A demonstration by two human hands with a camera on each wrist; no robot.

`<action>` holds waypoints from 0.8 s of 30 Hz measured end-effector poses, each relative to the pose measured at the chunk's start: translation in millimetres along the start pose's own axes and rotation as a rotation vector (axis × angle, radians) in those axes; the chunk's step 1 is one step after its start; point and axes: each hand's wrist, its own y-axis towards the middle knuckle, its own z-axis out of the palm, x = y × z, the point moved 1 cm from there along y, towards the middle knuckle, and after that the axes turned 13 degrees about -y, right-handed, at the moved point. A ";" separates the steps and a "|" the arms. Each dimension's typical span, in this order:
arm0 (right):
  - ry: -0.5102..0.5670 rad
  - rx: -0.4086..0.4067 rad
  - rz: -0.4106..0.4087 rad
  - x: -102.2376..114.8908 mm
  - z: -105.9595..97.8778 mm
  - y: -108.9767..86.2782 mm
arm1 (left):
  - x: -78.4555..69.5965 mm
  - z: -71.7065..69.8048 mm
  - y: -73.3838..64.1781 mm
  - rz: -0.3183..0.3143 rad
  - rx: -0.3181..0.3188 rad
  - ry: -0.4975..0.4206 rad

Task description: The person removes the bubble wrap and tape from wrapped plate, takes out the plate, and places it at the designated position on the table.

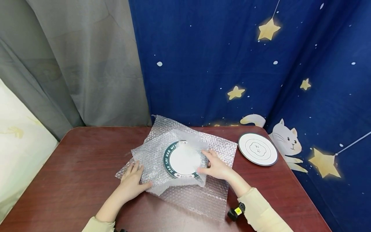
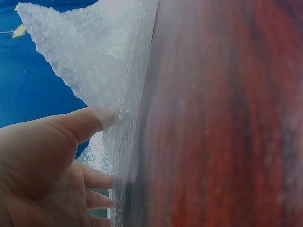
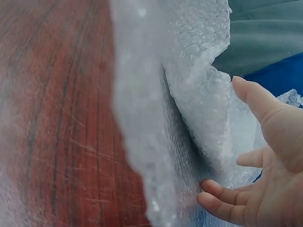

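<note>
A: What stands nearest you?

B: Your pale sleeves (image 1: 262,209), entering from the near edge, with a black wrist camera (image 1: 237,211) at the right cuff.

A: And your hands?

B: Your left hand (image 1: 131,182) is released: its fingers lie spread on the left side of the upper wrap (image 1: 153,170), the thumb pointing right. Your right hand (image 1: 215,167) is likewise unclenched; its thumb and fingers stand apart at the wrap's right side, and the right wrist view shows them spread beside a raised fold.

A: Where is your plate?

B: The plate (image 1: 181,161) lies between your hands, amid the upper wrap. It has a white centre and a green, lettered rim; translucent wrap veils its right side. Beneath spreads the lower wrap (image 1: 203,201), on the reddish-brown table (image 1: 92,158).

A: What lies beyond?

B: To your right, a second plate (image 1: 258,149), white with a dark rim and a line emblem, rests near the table's far corner. Behind the table hang a grey curtain (image 1: 95,64) and a blue curtain (image 1: 197,64), the latter printed with stars and a cat (image 1: 285,138).
</note>
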 end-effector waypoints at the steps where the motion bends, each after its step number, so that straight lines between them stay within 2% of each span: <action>1: 0.001 0.003 0.001 0.9 -0.1 -0.7 | -0.3 0.1 0.0 0.000 0.005 0.001; 13: -0.023 0.054 -0.013 8.2 2.7 -2.1 | -0.6 2.5 -0.3 -0.003 0.030 0.023; 24: -0.023 0.040 -0.004 7.5 6.4 -1.8 | 0.7 4.4 -1.3 -0.009 0.062 0.035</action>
